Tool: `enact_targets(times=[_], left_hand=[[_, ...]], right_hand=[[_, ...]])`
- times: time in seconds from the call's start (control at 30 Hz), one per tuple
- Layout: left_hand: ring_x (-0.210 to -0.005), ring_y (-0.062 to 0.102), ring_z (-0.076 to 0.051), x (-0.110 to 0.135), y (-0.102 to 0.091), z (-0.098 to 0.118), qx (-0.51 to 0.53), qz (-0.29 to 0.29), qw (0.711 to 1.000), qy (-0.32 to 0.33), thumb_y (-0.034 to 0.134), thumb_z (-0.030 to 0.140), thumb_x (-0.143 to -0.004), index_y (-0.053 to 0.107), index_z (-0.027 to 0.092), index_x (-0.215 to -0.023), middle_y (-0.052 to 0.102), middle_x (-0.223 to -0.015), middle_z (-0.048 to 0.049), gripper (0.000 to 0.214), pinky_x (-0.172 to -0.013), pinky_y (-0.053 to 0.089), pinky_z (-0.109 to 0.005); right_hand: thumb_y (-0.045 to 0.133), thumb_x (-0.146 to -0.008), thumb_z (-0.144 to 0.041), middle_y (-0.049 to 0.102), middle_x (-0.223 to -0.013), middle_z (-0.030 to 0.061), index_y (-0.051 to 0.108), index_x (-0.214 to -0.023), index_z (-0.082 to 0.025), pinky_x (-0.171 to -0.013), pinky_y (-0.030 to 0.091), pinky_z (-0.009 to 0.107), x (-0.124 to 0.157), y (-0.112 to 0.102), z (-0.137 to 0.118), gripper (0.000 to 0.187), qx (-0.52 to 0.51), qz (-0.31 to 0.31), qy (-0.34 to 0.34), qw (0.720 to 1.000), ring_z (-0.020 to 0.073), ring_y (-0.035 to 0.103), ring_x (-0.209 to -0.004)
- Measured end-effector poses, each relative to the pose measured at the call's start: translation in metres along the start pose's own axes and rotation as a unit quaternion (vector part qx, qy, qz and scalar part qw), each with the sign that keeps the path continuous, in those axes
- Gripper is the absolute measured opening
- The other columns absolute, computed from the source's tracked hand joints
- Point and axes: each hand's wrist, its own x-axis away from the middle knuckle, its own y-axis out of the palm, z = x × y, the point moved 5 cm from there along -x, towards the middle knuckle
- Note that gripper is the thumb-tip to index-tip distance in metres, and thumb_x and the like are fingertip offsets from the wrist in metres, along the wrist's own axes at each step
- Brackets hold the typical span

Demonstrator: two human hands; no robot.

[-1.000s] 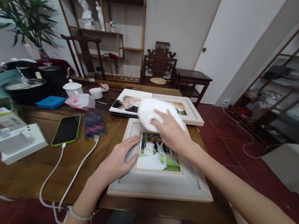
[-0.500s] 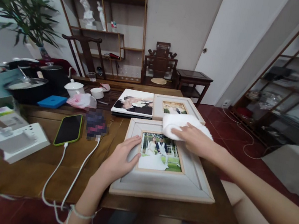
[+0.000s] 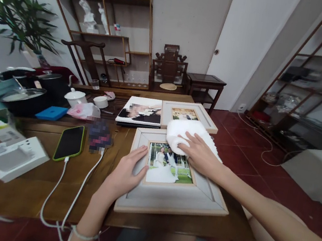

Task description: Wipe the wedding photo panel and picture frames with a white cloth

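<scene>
A light wooden picture frame [image 3: 162, 201] with a wide pale border lies flat near the table's front edge, holding a photo [image 3: 165, 165] of a couple outdoors. Along its left side rests my left hand [image 3: 129, 169], fingers stretched out over the border, thumb apart, touching the inner edge. My right hand [image 3: 199, 152] presses a folded white towel [image 3: 182, 130] onto the frame's upper side, fingers spread on the fabric. The towel covers the top border and a corner of the photo. Behind it lies a second picture frame [image 3: 207, 122], partly hidden by the towel.
Left of the second frame lies a stack topped by a photo panel [image 3: 144, 109]. A phone [image 3: 69, 144] and a blurred device [image 3: 98, 134] have white charging cables attached. A white charger box [image 3: 25, 159], a blue box [image 3: 51, 113], a white teapot [image 3: 75, 97] and dark pots [image 3: 24, 100] stand left.
My right hand and the towel have slid slightly left and down over the frame's top edge, covering more of the photo's upper part. The left hand stays on the border.
</scene>
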Motion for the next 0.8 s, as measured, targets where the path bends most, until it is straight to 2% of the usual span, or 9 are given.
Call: enact_targets(times=[0.1,0.23,0.33,0.4,0.5,0.63,0.73,0.8], left_hand=[[-0.128,0.045,-0.025,-0.001,0.001,-0.001,0.000,0.002,1.000,-0.004,0.051,0.033,-0.085,0.053,0.008,-0.126,0.051,-0.136,-0.0163,0.048,-0.108,0.035,-0.043],[-0.128,0.045,-0.025,-0.002,0.003,-0.003,-0.004,0.008,1.000,-0.004,0.048,0.034,-0.087,0.052,0.006,-0.127,0.050,-0.136,-0.0173,0.048,-0.108,0.036,-0.042],[-0.129,0.044,-0.024,-0.003,0.005,-0.004,-0.013,0.009,1.000,-0.002,0.042,0.032,-0.090,0.054,0.004,-0.125,0.050,-0.136,-0.0184,0.046,-0.109,0.034,-0.041],[-0.128,0.045,-0.024,-0.004,0.006,-0.005,-0.019,0.005,1.000,-0.001,0.040,0.031,-0.090,0.055,0.003,-0.123,0.051,-0.134,-0.0186,0.045,-0.109,0.034,-0.040],[-0.129,0.044,-0.023,-0.004,0.006,-0.005,-0.020,-0.006,1.000,0.001,0.041,0.031,-0.091,0.055,0.005,-0.124,0.052,-0.135,-0.0168,0.044,-0.109,0.034,-0.040],[-0.130,0.043,-0.022,-0.003,0.003,-0.003,-0.013,-0.015,1.000,-0.003,0.041,0.032,-0.091,0.054,0.007,-0.126,0.051,-0.136,-0.0149,0.045,-0.110,0.034,-0.040],[-0.130,0.043,-0.022,-0.003,0.001,-0.002,-0.008,-0.018,1.000,-0.005,0.041,0.031,-0.091,0.053,0.006,-0.127,0.051,-0.136,-0.0146,0.045,-0.110,0.033,-0.040],[-0.130,0.043,-0.022,-0.003,0.001,-0.002,-0.006,-0.019,1.000,-0.005,0.042,0.031,-0.091,0.053,0.006,-0.127,0.051,-0.136,-0.0147,0.045,-0.110,0.033,-0.040]], right_hand=[[0.043,-0.070,0.004,0.050,-0.133,0.0176,0.056,-0.115,-0.013,-0.100,0.032,0.051,0.013,-0.007,-0.018,0.050,-0.026,-0.022,0.005,0.999,0.0336,0.041,-0.125],[0.050,-0.067,-0.003,0.054,-0.129,0.0162,0.055,-0.119,-0.018,-0.099,0.034,0.053,0.055,-0.028,-0.063,0.054,-0.060,-0.047,0.030,0.997,0.0354,0.045,-0.122],[0.058,-0.067,-0.014,0.057,-0.127,0.0135,0.057,-0.115,-0.023,-0.091,0.044,0.050,0.079,-0.040,-0.098,0.048,-0.102,-0.062,-0.013,0.993,0.0347,0.052,-0.115],[0.062,-0.065,-0.015,0.057,-0.127,0.0127,0.057,-0.114,-0.024,-0.092,0.044,0.050,0.082,-0.043,-0.104,0.050,-0.111,-0.053,-0.010,0.992,0.0347,0.051,-0.117],[0.061,-0.065,-0.010,0.051,-0.135,0.0127,0.056,-0.115,-0.022,-0.102,0.036,0.052,0.067,-0.035,-0.085,0.052,-0.112,-0.054,0.007,0.992,0.0333,0.041,-0.127],[0.055,-0.072,-0.008,0.036,-0.145,0.0159,0.054,-0.120,-0.017,-0.109,0.023,0.052,0.033,-0.016,-0.030,0.048,-0.072,-0.033,0.006,0.997,0.0310,0.025,-0.136],[0.051,-0.076,-0.009,0.038,-0.145,0.0135,0.053,-0.123,-0.017,-0.108,0.018,0.059,0.010,-0.007,0.005,0.048,-0.020,-0.014,0.000,1.000,0.0338,0.021,-0.137],[0.049,-0.078,-0.010,0.041,-0.143,0.0106,0.054,-0.121,-0.018,-0.107,0.016,0.061,-0.001,-0.004,0.017,0.044,0.000,-0.002,0.005,1.000,0.0357,0.020,-0.137]])
